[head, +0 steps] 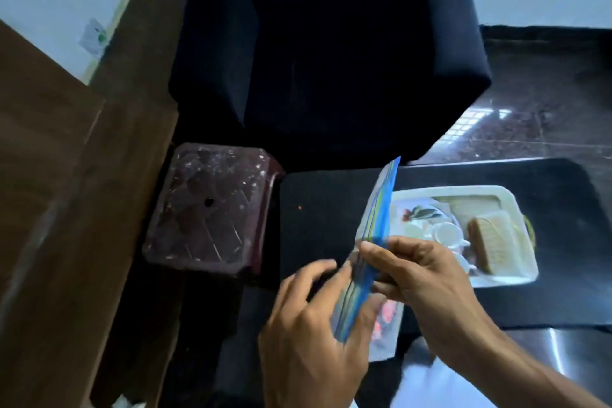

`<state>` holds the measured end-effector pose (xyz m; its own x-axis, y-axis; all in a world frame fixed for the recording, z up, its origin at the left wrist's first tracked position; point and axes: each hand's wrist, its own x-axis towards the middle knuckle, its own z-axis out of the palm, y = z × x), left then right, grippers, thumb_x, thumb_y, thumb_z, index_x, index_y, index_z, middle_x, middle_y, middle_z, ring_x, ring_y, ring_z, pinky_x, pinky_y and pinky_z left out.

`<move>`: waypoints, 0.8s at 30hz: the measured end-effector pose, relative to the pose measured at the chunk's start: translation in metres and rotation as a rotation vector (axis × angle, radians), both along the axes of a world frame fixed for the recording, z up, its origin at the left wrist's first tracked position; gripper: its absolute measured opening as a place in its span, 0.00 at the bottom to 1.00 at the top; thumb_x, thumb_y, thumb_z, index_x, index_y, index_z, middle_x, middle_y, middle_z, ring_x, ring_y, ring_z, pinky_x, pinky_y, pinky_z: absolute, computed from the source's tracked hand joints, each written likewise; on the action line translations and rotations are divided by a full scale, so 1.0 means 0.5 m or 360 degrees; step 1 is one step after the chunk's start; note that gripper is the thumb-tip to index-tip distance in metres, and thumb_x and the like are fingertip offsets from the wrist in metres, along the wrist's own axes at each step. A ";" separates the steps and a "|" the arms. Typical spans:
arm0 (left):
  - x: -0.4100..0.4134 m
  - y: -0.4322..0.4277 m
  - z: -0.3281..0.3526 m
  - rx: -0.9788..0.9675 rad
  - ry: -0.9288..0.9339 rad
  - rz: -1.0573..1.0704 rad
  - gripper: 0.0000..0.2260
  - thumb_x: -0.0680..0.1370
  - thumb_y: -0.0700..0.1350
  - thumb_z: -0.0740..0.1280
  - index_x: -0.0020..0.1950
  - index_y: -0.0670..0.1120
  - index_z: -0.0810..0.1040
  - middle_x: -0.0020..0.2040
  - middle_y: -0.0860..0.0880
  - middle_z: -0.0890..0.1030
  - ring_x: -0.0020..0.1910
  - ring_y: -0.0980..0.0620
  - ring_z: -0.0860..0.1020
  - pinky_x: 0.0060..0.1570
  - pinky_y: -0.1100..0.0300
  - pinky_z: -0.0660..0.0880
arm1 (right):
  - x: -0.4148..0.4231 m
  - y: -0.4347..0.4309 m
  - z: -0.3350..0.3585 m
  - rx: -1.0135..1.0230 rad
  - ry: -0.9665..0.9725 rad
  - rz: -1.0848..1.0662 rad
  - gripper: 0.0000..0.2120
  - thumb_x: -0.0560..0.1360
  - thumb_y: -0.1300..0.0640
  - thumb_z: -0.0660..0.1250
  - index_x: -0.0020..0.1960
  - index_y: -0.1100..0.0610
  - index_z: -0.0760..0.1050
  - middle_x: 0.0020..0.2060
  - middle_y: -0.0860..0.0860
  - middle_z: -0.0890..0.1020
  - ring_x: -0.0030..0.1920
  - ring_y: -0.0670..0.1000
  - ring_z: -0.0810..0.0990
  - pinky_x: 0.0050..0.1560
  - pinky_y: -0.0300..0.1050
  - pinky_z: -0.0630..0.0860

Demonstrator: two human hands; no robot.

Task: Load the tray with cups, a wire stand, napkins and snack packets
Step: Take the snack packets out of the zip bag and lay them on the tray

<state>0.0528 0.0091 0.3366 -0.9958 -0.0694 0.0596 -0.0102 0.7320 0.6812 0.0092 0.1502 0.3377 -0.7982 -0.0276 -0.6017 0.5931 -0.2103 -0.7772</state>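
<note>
Both hands were close together in front of the person, clamped on a thin stack of blue snack packets (376, 225) held edge-on and tilted, its upper end pointing up and away. The left hand (314, 318) curled its fingers round the lower part of the stack, while the right hand (420, 278) pinched the middle from the other side between thumb and fingers. Under the hands a pale packet (385, 325) with pink print showed, blurred; whether either hand held it could not be told. The white tray (503, 197) sat to the right of the packets on a black mat (331, 202), apart from the hands. Inside it stood small white cups (447, 232) near the middle, with a tan block (491, 243) just beside them toward the right wall; what the block was could not be made out. A dark red plastic stool (208, 205) stood left of the mat, against a dark armchair (331, 60). A brown wooden panel (49, 192) filled the left side, and glossy dark floor (536, 103) lay to the right.
</note>
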 end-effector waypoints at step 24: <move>0.033 0.507 0.107 0.0971 -0.0587 0.0636 0.09 0.77 0.48 0.72 0.39 0.48 0.87 0.36 0.45 0.88 0.42 0.36 0.86 0.45 0.41 0.84 | 0.103 0.502 0.096 0.0094 0.0199 0.0296 0.06 0.72 0.59 0.76 0.46 0.62 0.86 0.38 0.57 0.88 0.43 0.58 0.88 0.45 0.48 0.85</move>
<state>0.0694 0.2624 0.3901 -0.8373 -0.3377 -0.4300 -0.4932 0.1272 0.8605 0.0606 0.4013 0.3859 -0.8510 -0.1493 -0.5035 0.5159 -0.0583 -0.8546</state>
